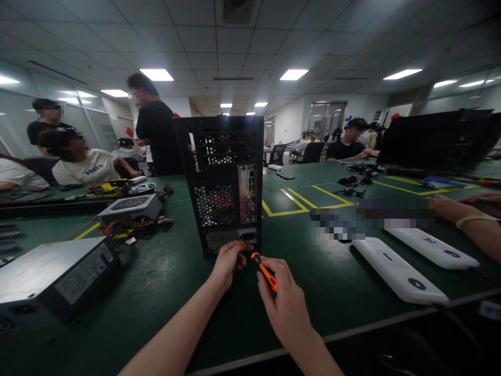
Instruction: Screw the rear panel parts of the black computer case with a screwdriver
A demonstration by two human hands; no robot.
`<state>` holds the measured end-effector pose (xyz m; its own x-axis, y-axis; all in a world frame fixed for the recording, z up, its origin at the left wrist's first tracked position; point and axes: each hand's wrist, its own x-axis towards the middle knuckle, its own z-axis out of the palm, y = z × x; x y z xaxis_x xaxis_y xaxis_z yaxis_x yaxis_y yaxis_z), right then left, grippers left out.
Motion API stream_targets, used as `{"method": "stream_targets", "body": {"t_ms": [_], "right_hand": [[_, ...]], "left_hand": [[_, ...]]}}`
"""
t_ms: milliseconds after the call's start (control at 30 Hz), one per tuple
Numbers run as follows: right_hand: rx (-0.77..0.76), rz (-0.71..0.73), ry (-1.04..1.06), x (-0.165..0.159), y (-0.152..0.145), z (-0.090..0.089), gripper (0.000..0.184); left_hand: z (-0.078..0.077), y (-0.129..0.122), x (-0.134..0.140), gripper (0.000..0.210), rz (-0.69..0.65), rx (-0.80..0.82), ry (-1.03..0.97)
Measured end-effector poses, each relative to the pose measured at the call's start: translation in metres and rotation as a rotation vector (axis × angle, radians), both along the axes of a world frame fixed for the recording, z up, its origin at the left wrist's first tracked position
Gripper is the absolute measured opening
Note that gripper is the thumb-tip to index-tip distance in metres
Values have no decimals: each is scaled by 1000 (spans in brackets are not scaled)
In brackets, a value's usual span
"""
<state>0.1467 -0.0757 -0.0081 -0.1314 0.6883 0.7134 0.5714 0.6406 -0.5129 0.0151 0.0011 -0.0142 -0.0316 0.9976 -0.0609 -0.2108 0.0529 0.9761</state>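
A black computer case (230, 180) stands upright on the green table with its rear side facing me. Its perforated panels, port plate and the power supply at the bottom are visible. Beside the case's lower edge, my left hand (227, 265) has its fingers curled and pinched together close to the power supply. Whatever those fingers hold is too small or hidden to make out. My right hand (284, 297) grips an orange and black screwdriver (268, 274) by the handle. The screwdriver's thin shaft points up and left toward the bottom of the case, near my left fingertips.
On the left lie two metal power supplies, a large one (58, 274) and a smaller one (131, 208) with bundled wires. Two white devices (399, 269) rest at right, near another person's arm (462, 214). Cables, dark monitors (422, 138) and several people are farther back.
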Motion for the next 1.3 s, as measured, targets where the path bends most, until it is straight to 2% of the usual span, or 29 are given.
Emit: {"method": "stream_targets", "body": {"t_ms": [167,400,600,733,833,967,1067,1300], "right_hand": [[-71,-92,24,3,0,1,18],[12,1,8,-1,-1,0,26],[-7,-59,-27,2,0,-1,16],[-56,-76,-51,2,-1,2,16],[-9,-71,-31,0,1,1,14],[99,-29,-58,-1,3,-2,21],[118,13,-55,-1,2,0,20],[-64,6,21,-2,0,2,22]], "left_hand": [[0,1,-1,17,-23,-39,32],[1,1,-2,15,-16,-31,7],[1,0,-2,16,-19,-16,9],[1,0,-2,15,-17,-10,6],[1,1,-2,14,-14,-8,8],[2,1,-1,13,-8,-8,2],[2,0,-1,14,-8,-9,-9],[7,-5,0,16,-3,-32,23]]}}
